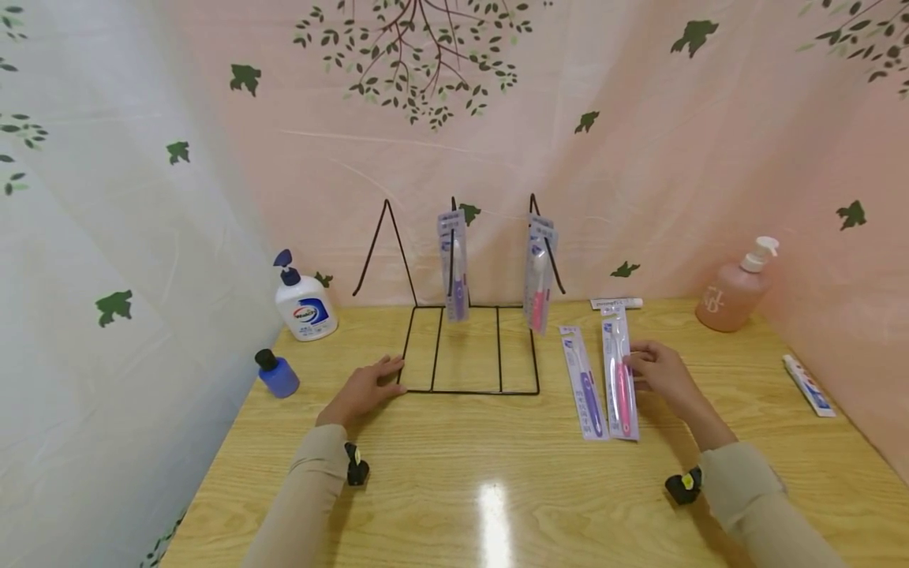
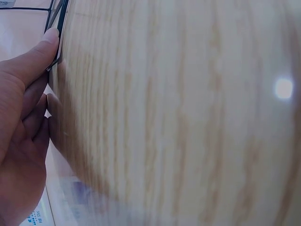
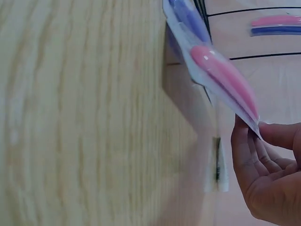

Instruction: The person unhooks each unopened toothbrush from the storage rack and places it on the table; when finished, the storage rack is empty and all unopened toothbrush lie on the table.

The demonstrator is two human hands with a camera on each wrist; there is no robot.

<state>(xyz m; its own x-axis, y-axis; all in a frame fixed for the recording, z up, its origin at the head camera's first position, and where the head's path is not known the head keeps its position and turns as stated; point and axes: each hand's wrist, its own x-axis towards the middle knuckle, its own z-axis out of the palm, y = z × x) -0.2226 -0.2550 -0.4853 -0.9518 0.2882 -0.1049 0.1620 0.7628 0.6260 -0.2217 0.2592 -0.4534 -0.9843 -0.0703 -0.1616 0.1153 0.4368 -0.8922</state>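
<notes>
At the far left, a small blue bottle with a black cap (image 1: 279,377) stands on the wooden table (image 1: 419,473), in front of a white Walch pump bottle (image 1: 307,312). The left hand (image 1: 364,390) touches the front left corner of a black wire rack (image 1: 465,392), its thumb and fingers parted; I cannot tell whether they pinch the wire. On the rack's middle prong hang packaged toothbrushes, the front one purple (image 1: 458,288); on its right prong hang more, a pink one (image 1: 538,296) foremost.

Right of the rack, a purple toothbrush pack (image 1: 585,390) lies on the table, between the rack and the right hand. Just beside it is the pink toothbrush pack (image 1: 622,379), well apart from the left hand. The right hand (image 1: 662,375) pinches its right edge between thumb and fingers, and that edge is tipped up off the table. A white toothpaste tube (image 1: 616,304) lies beyond the pack's far end. Farther right stand a pink pump bottle with a white pump (image 1: 735,296) and, nearer the table's right edge, another toothpaste tube (image 1: 809,386) lying flat.
</notes>
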